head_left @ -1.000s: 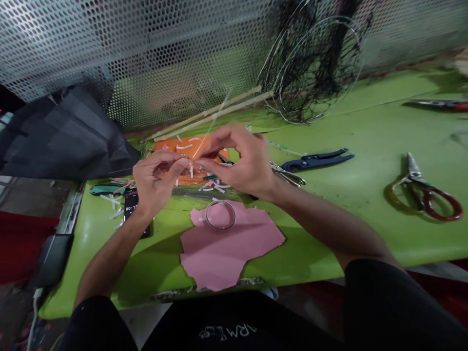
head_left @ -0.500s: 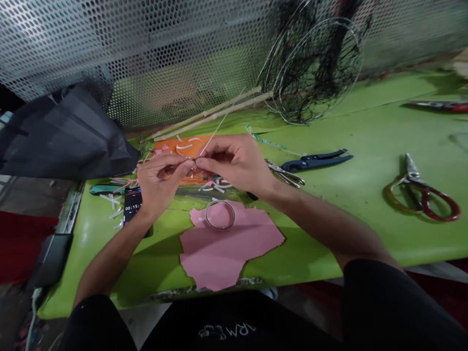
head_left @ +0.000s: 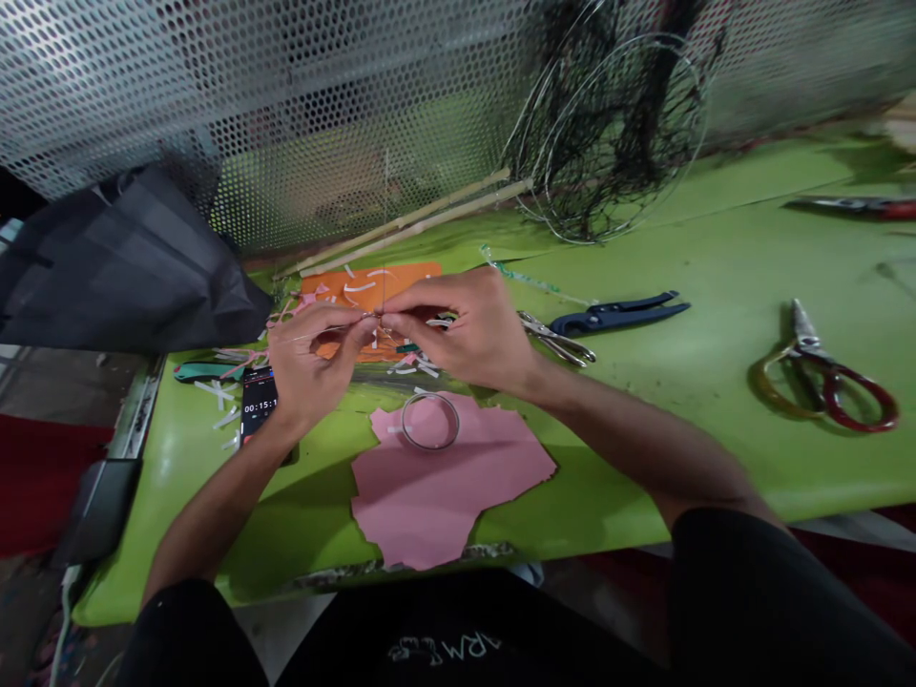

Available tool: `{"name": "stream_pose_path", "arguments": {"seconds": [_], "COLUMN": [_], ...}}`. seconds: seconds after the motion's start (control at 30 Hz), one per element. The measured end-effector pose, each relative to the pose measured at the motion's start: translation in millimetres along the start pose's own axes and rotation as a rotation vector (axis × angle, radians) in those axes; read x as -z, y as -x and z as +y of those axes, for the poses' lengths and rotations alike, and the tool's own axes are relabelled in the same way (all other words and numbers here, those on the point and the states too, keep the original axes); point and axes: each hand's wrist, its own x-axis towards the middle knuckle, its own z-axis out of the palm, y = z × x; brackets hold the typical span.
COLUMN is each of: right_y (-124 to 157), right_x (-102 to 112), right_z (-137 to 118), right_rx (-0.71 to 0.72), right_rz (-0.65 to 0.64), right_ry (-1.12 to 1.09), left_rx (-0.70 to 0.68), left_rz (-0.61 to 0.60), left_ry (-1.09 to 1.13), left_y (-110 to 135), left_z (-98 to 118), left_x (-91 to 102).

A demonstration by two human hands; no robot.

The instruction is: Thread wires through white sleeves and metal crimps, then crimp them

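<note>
My left hand (head_left: 315, 363) and my right hand (head_left: 472, 329) meet over the orange sheet (head_left: 422, 277), thumbs and forefingers pinched tip to tip. A thin wire (head_left: 385, 210) stands almost straight up from between the fingertips. Another fine strand (head_left: 319, 334) runs across the left fingers. How the wire is bent or joined at the pinch is too small to make out. Below the hands, a ring of thin wire (head_left: 430, 449) lies on a torn-edged pink paper (head_left: 444, 496).
Right of the hands lie small scissors (head_left: 562, 343), dark blue pliers (head_left: 615, 315) and red-and-yellow-handled scissors (head_left: 822, 377). A phone (head_left: 259, 401) and paper scraps (head_left: 227, 417) are at left. Behind are wooden sticks (head_left: 422, 221), tangled wire hoops (head_left: 615, 143) and a black bag (head_left: 129, 267).
The wire's free end has swung left, from a slant toward the upper right to nearly upright. My right hand has turned slightly; both hands stay in the same place.
</note>
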Motion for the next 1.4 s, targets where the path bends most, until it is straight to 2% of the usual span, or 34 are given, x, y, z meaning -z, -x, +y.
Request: {"name": "stream_pose_path", "arguments": {"seconds": [0.23,0.47,0.57,0.77,0.93,1.0,1.07,1.13,1.2,1.27,1.33,1.4], "right_y": [-6.3,-4.7,-2.1,4.0,7.3,6.7,4.3,0.6,-2.8,-4.7,-4.9,-4.7], "right_x": [1.7,0.9,-0.9,-5.5,-2.8,2.2,9.1,16.3,21.6,24.0,23.3,20.4], "right_z": [3.6,1.9,1.4,5.8,23.3,29.9,34.2,37.0,39.5,41.1,38.7,30.4], "right_rx": [-0.181,-0.254,-0.156,0.241,0.544,0.635,0.691,0.683,0.663,0.625,0.543,0.397], "right_rz": [-0.065,-0.089,-0.051,0.083,0.054,0.004,-0.119,-0.319,-0.399,-0.326,-0.159,0.023], "right_ry": [-0.296,-0.301,-0.198,0.183,0.370,0.435,0.460,0.485,0.502,0.471,0.415,0.341], "left_rx": [0.036,0.022,0.048,0.205,0.353,0.408,0.471,0.512,0.480,0.377,0.251,0.139], "left_rz": [0.007,0.008,0.002,0.008,-0.068,-0.117,-0.179,-0.230,-0.233,-0.170,-0.074,0.004], "left_ry": [0.057,0.017,0.069,0.308,0.470,0.494,0.510,0.520,0.504,0.436,0.330,0.226], "left_y": [2.8,1.4,1.5,-1.1,-3.7,-3.8,-3.9,-4.4,-5.4,-6.6,-7.3,-7.5], "left_z": [-1.8,2.3,3.5,7.8,5.4,3.2,1.6,1.0,1.3,2.3,3.3,3.8], "left_x": [-1.2,-3.8,-3.8,-5.5,-3.4,-2.3,-1.9,-2.2,-2.3,-1.2,1.5,5.2]}}
